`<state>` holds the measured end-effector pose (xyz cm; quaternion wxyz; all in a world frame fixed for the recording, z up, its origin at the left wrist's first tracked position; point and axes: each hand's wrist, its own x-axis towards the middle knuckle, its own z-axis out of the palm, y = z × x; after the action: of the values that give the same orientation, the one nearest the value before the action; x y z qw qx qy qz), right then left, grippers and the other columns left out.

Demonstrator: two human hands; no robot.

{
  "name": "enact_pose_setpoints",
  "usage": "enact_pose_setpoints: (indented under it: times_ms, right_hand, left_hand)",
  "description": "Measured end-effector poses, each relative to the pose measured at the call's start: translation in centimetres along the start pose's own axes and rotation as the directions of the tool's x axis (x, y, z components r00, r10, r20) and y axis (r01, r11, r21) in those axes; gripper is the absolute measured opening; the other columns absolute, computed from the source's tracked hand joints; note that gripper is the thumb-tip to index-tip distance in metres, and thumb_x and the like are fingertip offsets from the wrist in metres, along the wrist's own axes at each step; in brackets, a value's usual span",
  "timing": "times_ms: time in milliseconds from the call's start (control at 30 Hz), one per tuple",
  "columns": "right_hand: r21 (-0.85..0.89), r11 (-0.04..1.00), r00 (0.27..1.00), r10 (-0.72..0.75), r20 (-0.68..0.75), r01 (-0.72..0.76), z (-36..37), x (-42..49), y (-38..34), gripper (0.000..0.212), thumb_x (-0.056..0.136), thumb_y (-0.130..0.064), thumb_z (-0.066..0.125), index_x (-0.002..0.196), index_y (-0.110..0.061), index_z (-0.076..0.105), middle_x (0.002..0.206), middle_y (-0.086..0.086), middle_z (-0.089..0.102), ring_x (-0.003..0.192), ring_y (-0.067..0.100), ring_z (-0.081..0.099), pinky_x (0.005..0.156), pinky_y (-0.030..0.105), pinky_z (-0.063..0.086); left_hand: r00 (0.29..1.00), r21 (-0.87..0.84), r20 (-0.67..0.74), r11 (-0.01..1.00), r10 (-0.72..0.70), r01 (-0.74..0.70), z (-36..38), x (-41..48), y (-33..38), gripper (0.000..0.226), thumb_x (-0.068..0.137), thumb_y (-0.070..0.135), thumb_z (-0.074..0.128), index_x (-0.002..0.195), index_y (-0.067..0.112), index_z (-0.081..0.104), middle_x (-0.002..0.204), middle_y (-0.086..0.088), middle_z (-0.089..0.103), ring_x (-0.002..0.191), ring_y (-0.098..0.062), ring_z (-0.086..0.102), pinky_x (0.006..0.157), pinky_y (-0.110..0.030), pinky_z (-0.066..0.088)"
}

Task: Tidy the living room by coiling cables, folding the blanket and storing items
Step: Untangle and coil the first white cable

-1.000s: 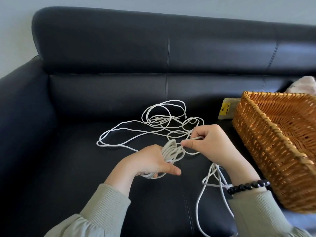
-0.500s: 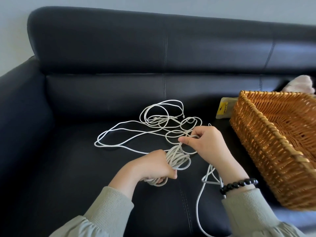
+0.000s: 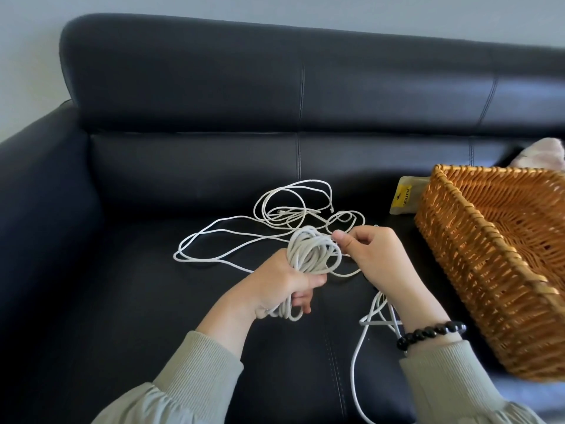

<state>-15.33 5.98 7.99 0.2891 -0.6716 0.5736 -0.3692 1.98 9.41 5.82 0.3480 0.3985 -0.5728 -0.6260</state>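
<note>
A long white cable lies in loose tangled loops on the black sofa seat. My left hand grips a bundle of coiled turns of that cable, the coil standing up above the fist. My right hand pinches a strand of the cable just right of the coil. More cable hangs under my right wrist and trails down to the bottom edge.
A woven wicker basket sits on the seat at the right, close to my right arm. A small yellow-labelled pouch lies behind its left corner. Something pale pink shows beyond the basket. The sofa armrest rises at the left.
My left hand has lifted and turned, and the coil now stands higher above it. My right hand has brought a strand up against the coil's right side.
</note>
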Motion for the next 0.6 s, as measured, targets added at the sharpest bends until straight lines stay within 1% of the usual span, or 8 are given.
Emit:
enact_pose_setpoints:
  times_ms: [67,100,200,267,333,433,533,600]
  right_hand:
    - [0.006,1.000,1.000,0.012,0.009,-0.013,0.00,-0.13,-0.12,0.039,0.087,-0.035,0.063,0.062,-0.006,0.063,0.056,0.012,0.048,0.046,0.012,0.035,0.040,0.015,0.028]
    - [0.008,1.000,1.000,0.017,0.020,-0.017,0.04,-0.19,-0.11,0.037,0.088,-0.034,0.064,0.060,-0.010,0.063,0.055,0.011,0.048,0.045,0.011,0.034,0.039,0.014,0.028]
    - [-0.026,0.999,0.996,0.036,0.085,-0.033,-0.01,-0.26,-0.02,0.032,0.087,-0.029,0.065,0.058,-0.016,0.062,0.049,0.002,0.046,0.042,0.008,0.035,0.040,0.014,0.028]
    - [-0.081,0.996,0.988,0.040,0.147,-0.028,-0.04,-0.29,0.00,0.029,0.087,-0.027,0.066,0.059,-0.018,0.062,0.050,0.000,0.047,0.044,0.010,0.040,0.046,0.021,0.036]
    - [-0.123,0.992,0.983,0.022,0.183,0.001,-0.02,-0.28,0.02,0.025,0.088,-0.024,0.065,0.064,-0.017,0.064,0.055,0.004,0.052,0.051,0.014,0.045,0.054,0.027,0.041]
    - [-0.168,0.985,0.978,-0.008,0.208,0.044,0.14,-0.27,0.00,0.017,0.088,-0.021,0.065,0.073,-0.013,0.068,0.060,0.006,0.056,0.053,0.012,0.045,0.056,0.024,0.041]
    - [-0.184,0.982,0.989,-0.022,0.148,0.049,0.06,-0.16,0.07,0.018,0.088,-0.022,0.064,0.075,-0.011,0.068,0.059,0.007,0.057,0.052,0.009,0.044,0.051,0.017,0.037]
    - [-0.196,0.980,0.994,-0.018,0.112,0.040,-0.15,-0.10,0.08,0.021,0.090,-0.026,0.062,0.075,-0.012,0.067,0.066,0.010,0.063,0.056,0.012,0.050,0.055,0.023,0.042]
  left_hand:
    - [0.999,-0.120,-0.032,0.992,0.029,-0.033,0.28,0.03,0.03,0.027,0.087,0.008,0.058,0.066,0.023,0.066,0.047,-0.001,0.031,0.041,-0.012,0.034,0.052,-0.028,0.047]
    - [0.998,-0.180,-0.056,0.983,0.035,-0.045,0.37,0.04,0.01,0.026,0.084,0.011,0.058,0.063,0.024,0.065,0.046,0.000,0.031,0.040,-0.011,0.033,0.051,-0.027,0.046]
    - [0.989,-0.375,-0.139,0.922,0.042,-0.092,0.70,0.13,0.15,0.014,0.082,0.010,0.060,0.069,0.013,0.055,0.046,0.002,0.031,0.040,-0.010,0.032,0.050,-0.026,0.045]
    - [0.980,-0.480,-0.196,0.870,0.020,-0.114,0.72,0.25,0.20,0.022,0.088,0.007,0.058,0.070,0.010,0.048,0.045,0.003,0.031,0.039,-0.009,0.033,0.049,-0.025,0.044]
    - [0.965,-0.523,-0.262,0.843,-0.019,-0.126,0.71,0.46,0.25,0.028,0.094,0.005,0.050,0.066,0.011,0.047,0.044,0.003,0.031,0.038,-0.009,0.032,0.048,-0.025,0.044]
    - [0.931,-0.558,-0.356,0.817,-0.081,-0.142,0.79,0.75,0.22,0.033,0.096,0.005,0.048,0.064,0.011,0.048,0.043,0.003,0.030,0.038,-0.009,0.031,0.048,-0.025,0.044]
    - [0.898,-0.593,-0.419,0.790,-0.134,-0.158,0.94,0.85,0.26,0.020,0.097,0.006,0.048,0.079,0.007,0.057,0.044,0.004,0.031,0.038,-0.008,0.030,0.048,-0.024,0.040]
    - [0.877,-0.604,-0.455,0.778,-0.156,-0.175,1.09,0.93,0.33,0.015,0.097,0.007,0.048,0.091,0.007,0.062,0.045,0.004,0.031,0.038,-0.007,0.029,0.049,-0.023,0.038]
